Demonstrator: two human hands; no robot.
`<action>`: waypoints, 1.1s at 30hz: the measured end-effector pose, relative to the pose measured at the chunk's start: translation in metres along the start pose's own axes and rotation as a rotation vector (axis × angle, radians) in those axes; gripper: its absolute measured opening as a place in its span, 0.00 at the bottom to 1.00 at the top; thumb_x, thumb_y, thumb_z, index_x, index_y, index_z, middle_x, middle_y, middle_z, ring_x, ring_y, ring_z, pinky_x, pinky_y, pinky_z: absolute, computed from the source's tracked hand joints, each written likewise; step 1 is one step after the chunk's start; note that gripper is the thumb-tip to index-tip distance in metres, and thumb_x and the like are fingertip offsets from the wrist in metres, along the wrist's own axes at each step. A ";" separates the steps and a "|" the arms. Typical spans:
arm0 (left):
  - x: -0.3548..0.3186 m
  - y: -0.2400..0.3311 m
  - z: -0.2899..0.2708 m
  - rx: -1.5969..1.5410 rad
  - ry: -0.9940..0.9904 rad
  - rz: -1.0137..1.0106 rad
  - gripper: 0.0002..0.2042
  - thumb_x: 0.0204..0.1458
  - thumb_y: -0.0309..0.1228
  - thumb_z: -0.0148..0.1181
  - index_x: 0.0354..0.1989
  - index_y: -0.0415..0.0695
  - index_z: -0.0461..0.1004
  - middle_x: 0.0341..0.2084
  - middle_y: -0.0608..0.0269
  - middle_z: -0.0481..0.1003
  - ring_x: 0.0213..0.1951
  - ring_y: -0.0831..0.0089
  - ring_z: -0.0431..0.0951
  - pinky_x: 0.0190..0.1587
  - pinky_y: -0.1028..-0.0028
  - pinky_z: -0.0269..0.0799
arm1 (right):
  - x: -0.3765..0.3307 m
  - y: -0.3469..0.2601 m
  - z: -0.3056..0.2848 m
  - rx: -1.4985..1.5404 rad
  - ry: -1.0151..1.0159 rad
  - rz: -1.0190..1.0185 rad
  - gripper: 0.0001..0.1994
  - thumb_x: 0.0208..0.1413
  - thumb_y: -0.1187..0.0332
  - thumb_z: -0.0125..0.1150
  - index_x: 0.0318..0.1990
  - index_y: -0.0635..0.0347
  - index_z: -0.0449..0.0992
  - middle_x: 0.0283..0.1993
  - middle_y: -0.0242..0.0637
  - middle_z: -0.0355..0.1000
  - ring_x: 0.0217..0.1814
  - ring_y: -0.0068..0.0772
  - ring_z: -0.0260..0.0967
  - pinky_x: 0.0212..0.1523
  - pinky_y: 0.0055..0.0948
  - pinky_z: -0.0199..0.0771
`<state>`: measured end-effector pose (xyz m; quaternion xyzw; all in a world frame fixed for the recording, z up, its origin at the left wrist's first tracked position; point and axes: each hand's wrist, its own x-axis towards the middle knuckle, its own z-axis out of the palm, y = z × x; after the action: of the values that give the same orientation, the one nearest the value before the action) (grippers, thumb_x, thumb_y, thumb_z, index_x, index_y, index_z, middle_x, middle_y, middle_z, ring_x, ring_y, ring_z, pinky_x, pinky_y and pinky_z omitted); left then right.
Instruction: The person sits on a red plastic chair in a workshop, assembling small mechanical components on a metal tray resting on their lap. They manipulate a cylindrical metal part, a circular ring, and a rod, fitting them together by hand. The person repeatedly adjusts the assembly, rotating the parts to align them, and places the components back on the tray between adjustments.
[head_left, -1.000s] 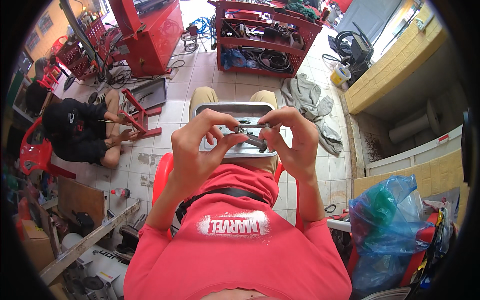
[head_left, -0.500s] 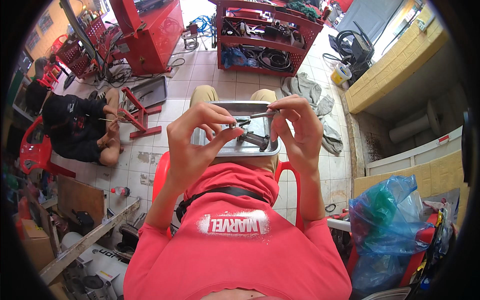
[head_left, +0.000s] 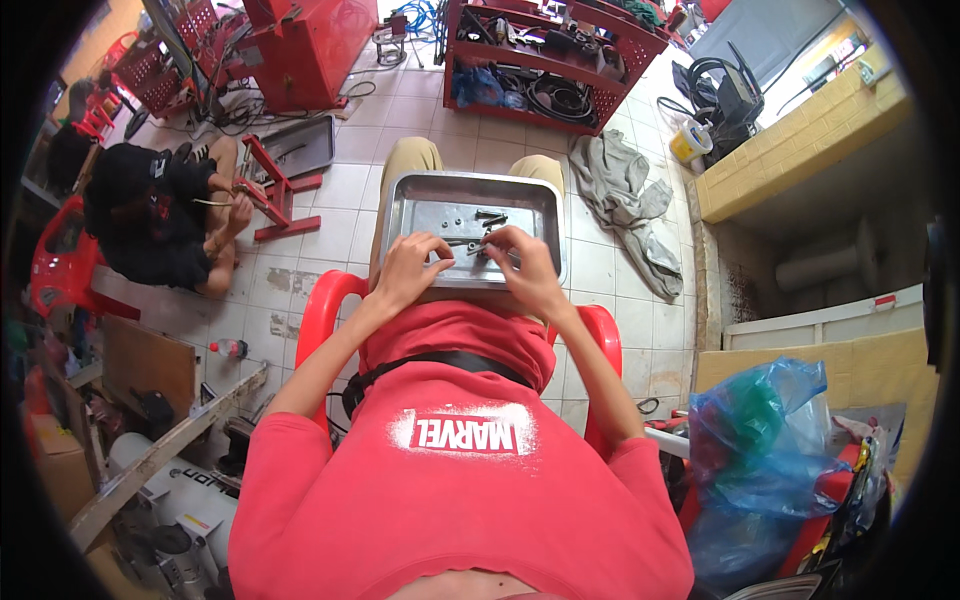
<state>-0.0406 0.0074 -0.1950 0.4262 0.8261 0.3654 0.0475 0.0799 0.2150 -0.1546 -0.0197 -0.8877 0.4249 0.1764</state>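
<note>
On my lap lies a rectangular metal tray [head_left: 420, 192] with small metal parts in it. My left hand [head_left: 413, 268] is over its near left part, thumb and forefinger apart, with nothing visible between them. Over the near middle, the fingers of my right hand [head_left: 527, 265] are closed on a small metal bolt [head_left: 476, 248], partly covered by the fingertips. Farther in, a dark bolt [head_left: 490, 215] lies on the tray floor, and a small nut [head_left: 457, 223] sits to its left. My right hand hides some other parts.
A red chair's armrest [head_left: 325, 305] stands beside my left arm. At the far left a person [head_left: 150, 215] sits by a red metal stand [head_left: 283, 190]. Ahead is a red tool cart [head_left: 545, 75]; grey cloth [head_left: 625, 200] lies on the floor. Blue plastic bags [head_left: 755, 430] are at my right.
Both hands have come down from above the tray to its near part. My left fingers have parted and no longer show the small round metal piece. More of the tray shows.
</note>
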 end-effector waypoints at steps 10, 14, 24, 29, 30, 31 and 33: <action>-0.007 -0.020 0.007 -0.055 0.123 0.048 0.22 0.47 0.32 0.74 0.50 0.42 0.74 0.42 0.57 0.77 0.46 0.58 0.77 0.50 0.63 0.73 | -0.015 0.012 0.031 -0.491 -0.018 -0.270 0.06 0.58 0.66 0.66 0.42 0.51 0.82 0.38 0.28 0.78 0.48 0.33 0.71 0.53 0.36 0.64; -0.005 -0.022 0.008 -0.034 0.112 0.058 0.22 0.47 0.32 0.74 0.50 0.41 0.73 0.42 0.56 0.76 0.47 0.57 0.77 0.51 0.62 0.73 | -0.011 0.011 0.021 -0.457 0.023 -0.284 0.04 0.59 0.65 0.66 0.40 0.50 0.83 0.36 0.29 0.78 0.47 0.33 0.72 0.53 0.36 0.64; -0.005 -0.021 0.005 -0.074 0.068 0.074 0.17 0.48 0.31 0.71 0.46 0.43 0.75 0.39 0.58 0.77 0.43 0.60 0.78 0.49 0.63 0.73 | 0.003 0.043 -0.010 -0.400 0.295 -0.040 0.05 0.60 0.67 0.67 0.42 0.53 0.82 0.41 0.32 0.78 0.46 0.39 0.71 0.51 0.37 0.65; -0.002 -0.028 0.002 -0.082 -0.039 0.105 0.12 0.50 0.32 0.69 0.43 0.46 0.78 0.37 0.62 0.80 0.39 0.64 0.78 0.47 0.65 0.74 | 0.007 0.055 -0.024 -0.074 0.429 0.171 0.09 0.62 0.68 0.66 0.48 0.56 0.80 0.42 0.35 0.78 0.47 0.35 0.73 0.52 0.37 0.69; -0.004 -0.027 0.003 -0.068 -0.044 0.119 0.12 0.51 0.32 0.68 0.43 0.47 0.79 0.37 0.63 0.81 0.40 0.64 0.78 0.47 0.66 0.74 | 0.008 0.054 -0.031 -0.060 0.440 0.171 0.10 0.64 0.68 0.65 0.50 0.58 0.79 0.42 0.35 0.78 0.47 0.33 0.74 0.51 0.36 0.70; -0.002 -0.026 0.004 -0.051 -0.047 0.136 0.12 0.52 0.33 0.68 0.44 0.47 0.80 0.37 0.63 0.82 0.40 0.65 0.78 0.48 0.66 0.74 | 0.015 0.047 -0.041 0.000 0.487 0.111 0.10 0.64 0.68 0.65 0.50 0.59 0.78 0.43 0.35 0.78 0.46 0.31 0.74 0.52 0.35 0.70; -0.002 -0.026 0.005 -0.087 -0.106 0.079 0.13 0.54 0.36 0.68 0.48 0.50 0.81 0.36 0.64 0.83 0.41 0.65 0.79 0.50 0.66 0.74 | 0.035 0.013 -0.073 -0.040 0.517 0.035 0.11 0.65 0.68 0.64 0.51 0.62 0.77 0.44 0.35 0.79 0.46 0.30 0.74 0.52 0.34 0.70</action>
<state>-0.0553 -0.0012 -0.2159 0.4747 0.7884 0.3796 0.0950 0.0700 0.2839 -0.1123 -0.1467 -0.8210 0.3910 0.3894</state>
